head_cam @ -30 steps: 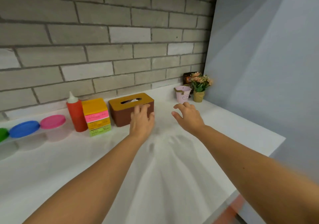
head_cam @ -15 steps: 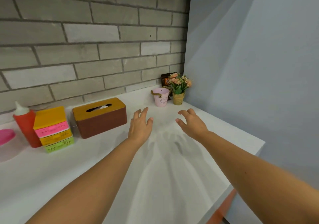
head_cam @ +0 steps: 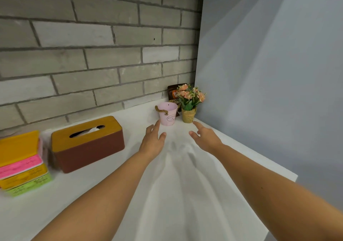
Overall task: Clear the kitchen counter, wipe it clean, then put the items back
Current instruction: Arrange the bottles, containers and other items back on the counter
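Your left hand was stretched out over the white counter w/ fingers straight & slightly spread, holding nothing. Its index tip sat just beside the lower left side of the pink bucket, & I couldn't tell if it touched. Your right hand was out too, fingers loose & apart, gripping nothing, w/ the index tip near the base of the flower pot but apart from it. The bucket & pot stood upright side by side in the back right corner, w/ a brown pouch upright behind them against the brick wall. To the left, a brown tissue box w/ a yellow lid stood nr that wall, a tissue showing in its slot. At the far left edge sat 4 stacked small boxes: yellow, pink, yellow, green from the top down. A grey wall closed off the right side.
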Available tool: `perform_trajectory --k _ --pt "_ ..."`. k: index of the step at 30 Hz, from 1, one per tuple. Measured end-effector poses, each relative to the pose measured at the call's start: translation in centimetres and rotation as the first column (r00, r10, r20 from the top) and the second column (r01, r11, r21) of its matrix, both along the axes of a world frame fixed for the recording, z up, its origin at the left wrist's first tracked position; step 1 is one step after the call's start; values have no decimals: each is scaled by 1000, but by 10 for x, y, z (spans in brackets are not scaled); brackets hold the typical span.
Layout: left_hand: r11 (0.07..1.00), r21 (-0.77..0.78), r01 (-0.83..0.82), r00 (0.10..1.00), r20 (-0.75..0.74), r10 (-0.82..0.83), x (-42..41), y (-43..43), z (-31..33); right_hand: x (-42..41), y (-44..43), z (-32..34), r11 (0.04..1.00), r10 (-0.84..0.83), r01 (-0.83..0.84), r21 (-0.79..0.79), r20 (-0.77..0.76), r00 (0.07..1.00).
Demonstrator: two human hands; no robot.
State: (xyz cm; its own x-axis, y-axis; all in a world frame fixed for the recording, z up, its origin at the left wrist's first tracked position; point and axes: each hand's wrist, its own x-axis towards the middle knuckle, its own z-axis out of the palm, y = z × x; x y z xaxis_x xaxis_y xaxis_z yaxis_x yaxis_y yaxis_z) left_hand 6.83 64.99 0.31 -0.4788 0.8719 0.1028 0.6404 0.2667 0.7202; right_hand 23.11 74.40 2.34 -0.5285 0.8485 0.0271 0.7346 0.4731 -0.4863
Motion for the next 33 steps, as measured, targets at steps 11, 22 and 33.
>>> perform_trajectory --k 11,22,33 --pt "982 -16 -189 982 23 189 -16 67 -12 -47 98 -17 985 138 -145 -91 -71 988" --pt "945 96 -313 945 136 299 -18 147 -19 -92 155 -34 921 279 -353 -167 -351 894" --pt "866 141 -480 804 465 370 -28 182 -20 -126 176 -45 915 121 -308 -259 -553 824"
